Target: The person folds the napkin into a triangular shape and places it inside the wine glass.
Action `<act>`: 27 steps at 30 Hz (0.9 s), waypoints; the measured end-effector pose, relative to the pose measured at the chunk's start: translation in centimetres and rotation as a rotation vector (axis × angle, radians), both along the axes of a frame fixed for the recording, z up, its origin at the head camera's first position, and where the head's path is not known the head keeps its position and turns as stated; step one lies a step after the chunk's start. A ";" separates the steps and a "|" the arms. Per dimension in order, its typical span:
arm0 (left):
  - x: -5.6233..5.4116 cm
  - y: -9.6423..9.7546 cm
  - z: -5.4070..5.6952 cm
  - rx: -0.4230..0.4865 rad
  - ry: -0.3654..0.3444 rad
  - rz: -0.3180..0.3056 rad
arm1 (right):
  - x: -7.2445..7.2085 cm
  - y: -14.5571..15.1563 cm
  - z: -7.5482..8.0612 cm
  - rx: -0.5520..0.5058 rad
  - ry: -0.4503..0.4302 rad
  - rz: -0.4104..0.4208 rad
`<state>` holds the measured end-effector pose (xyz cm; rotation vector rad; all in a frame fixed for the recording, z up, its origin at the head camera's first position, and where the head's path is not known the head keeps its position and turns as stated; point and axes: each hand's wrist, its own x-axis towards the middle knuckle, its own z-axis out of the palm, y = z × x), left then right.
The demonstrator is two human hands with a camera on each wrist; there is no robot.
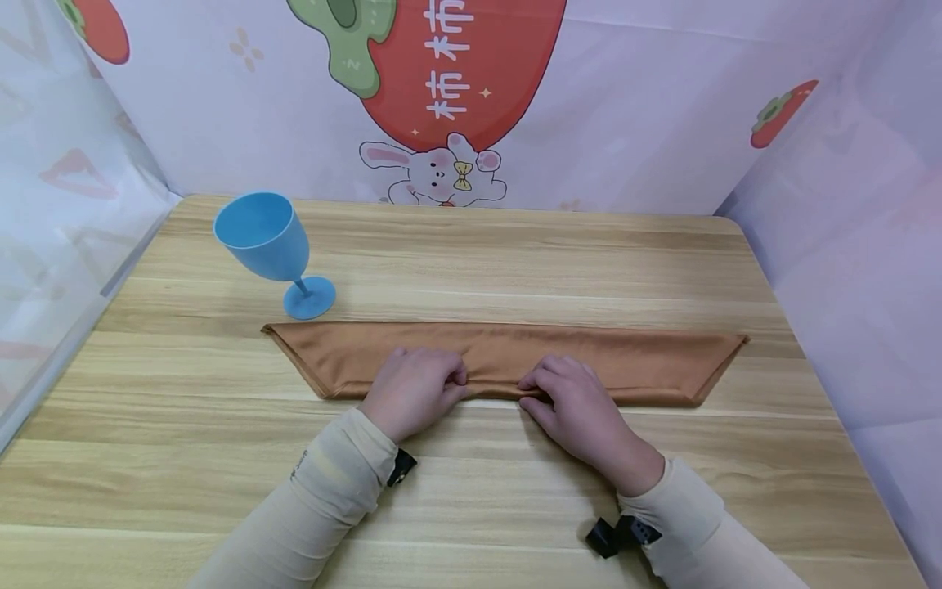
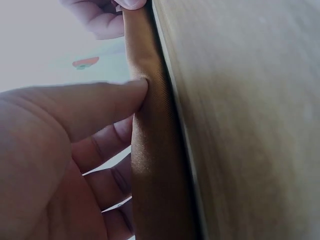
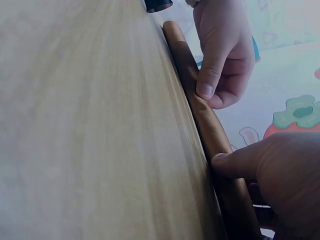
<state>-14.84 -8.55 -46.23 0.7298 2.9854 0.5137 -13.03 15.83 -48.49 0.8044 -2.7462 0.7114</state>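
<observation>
A brown satin cloth napkin (image 1: 648, 364) lies folded into a long strip across the table, tapering to pointed corners at both far ends. Its near edge forms a narrow rounded fold (image 3: 212, 125). Left of the middle, my left hand (image 1: 415, 393) pinches that edge, thumb in front and fingers behind; the left wrist view shows the thumb pressing into the fabric (image 2: 155, 150). A short way to the right, my right hand (image 1: 577, 409) pinches the same edge between thumb and fingers. Part of the cloth is hidden under both hands.
A blue plastic goblet (image 1: 272, 245) stands on the table just beyond the cloth's left end. The wooden table (image 1: 500, 507) reaches back to a printed white curtain (image 1: 625, 123), and more curtain hangs at both sides. Small black devices (image 1: 603, 536) are strapped to both wrists.
</observation>
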 end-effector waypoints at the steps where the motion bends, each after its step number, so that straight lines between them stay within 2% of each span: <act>1: 0.0 0.0 0.0 -0.008 -0.004 -0.001 | 0.0 0.0 0.0 0.001 -0.008 -0.002; 9: 0.1 -0.1 0.2 -0.065 -0.051 -0.022 | 0.1 -0.1 0.2 0.004 -0.028 -0.006; 19: 0.1 -0.3 0.1 -0.048 0.036 -0.067 | 0.1 -0.1 0.2 0.039 -0.039 -0.031; 27: 0.1 -0.2 0.4 -0.061 0.020 -0.061 | 0.1 -0.2 0.3 0.020 -0.071 -0.044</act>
